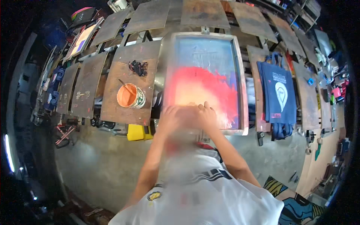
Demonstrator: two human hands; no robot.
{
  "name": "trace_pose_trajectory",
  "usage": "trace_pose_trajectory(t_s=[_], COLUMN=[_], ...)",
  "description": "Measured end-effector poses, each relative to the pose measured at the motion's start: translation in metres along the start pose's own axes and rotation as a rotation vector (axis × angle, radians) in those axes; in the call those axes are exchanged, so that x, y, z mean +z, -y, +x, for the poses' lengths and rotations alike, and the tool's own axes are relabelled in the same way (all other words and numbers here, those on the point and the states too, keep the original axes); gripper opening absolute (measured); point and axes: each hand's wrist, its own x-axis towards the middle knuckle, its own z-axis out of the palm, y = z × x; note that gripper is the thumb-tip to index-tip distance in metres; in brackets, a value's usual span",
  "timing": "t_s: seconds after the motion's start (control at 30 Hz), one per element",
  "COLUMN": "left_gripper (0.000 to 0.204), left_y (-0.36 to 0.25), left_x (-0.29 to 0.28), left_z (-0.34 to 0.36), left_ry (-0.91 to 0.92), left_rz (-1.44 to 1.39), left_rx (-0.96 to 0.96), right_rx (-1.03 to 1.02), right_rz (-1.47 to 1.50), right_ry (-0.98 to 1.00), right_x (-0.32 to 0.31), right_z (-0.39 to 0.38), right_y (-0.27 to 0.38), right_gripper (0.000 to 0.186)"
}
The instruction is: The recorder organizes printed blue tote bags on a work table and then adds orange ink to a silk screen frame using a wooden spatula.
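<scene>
A framed printing screen [240, 82] lies in front of me, its mesh smeared with red-orange ink [225, 92] over a bluish far part. My left hand [169, 118] and my right hand [207, 115] are side by side at the screen's near end. Between them they grip what looks like a brown squeegee [190, 114], its lower part smeared by blur. The right fingers curl over its top edge; the left ones are blurred but closed round its other end. Left of the screen, a tub of orange ink [139, 98] with a stirring stick stands on a brown board [123, 114].
A dark crumpled lump [138, 68] lies beyond the tub. On the right-hand board is a navy tote bag [278, 93] with a white print. More flat boards [204, 15] ring the far side. Something yellow [138, 132] sits below the left board's edge.
</scene>
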Motion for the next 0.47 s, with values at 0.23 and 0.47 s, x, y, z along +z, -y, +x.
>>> trace_pose_trajectory(t_s=[0.23,0.47], left_gripper=[0.051,0.043], left_y=[-0.019,-0.025], left_x=[0.006,-0.006], left_z=[-0.025,0.003], left_ry=[-0.130,-0.132], left_rz=[-0.059,-0.004], left_rx=[-0.096,-0.123], right_rx=[-0.023,-0.015], right_rz=[0.031,-0.004], right_ry=[-0.003,-0.021], right_x=[-0.001,0.012], right_z=[-0.016,0.007], right_y=[0.011,0.006], right_gripper=[0.021,0.033])
